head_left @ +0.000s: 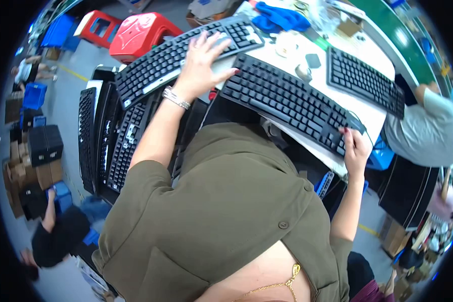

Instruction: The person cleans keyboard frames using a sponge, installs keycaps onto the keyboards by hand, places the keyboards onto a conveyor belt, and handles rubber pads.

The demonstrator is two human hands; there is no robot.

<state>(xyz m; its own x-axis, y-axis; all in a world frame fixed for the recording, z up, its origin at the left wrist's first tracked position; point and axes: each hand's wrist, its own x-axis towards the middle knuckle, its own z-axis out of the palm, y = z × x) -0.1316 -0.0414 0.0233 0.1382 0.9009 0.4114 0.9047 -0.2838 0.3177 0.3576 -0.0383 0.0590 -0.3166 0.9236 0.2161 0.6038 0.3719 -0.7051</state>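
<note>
My left hand lies palm down with fingers spread over the keys of a black keyboard that stretches diagonally at the upper left. Its thumb reaches right, to the left end of a second black keyboard in the centre. That middle keyboard lies slanted across the front edge of the white table. At its lower right end, my right hand is closed on the corner, thumb on top; the fingers underneath are partly hidden. A third black keyboard rests farther back on the right.
Several keyboards stand stacked at the left. Red stools are beyond them. A blue cloth, a green-edged conveyor and small parts are at the back. A person in grey is at the right; another person is lower left.
</note>
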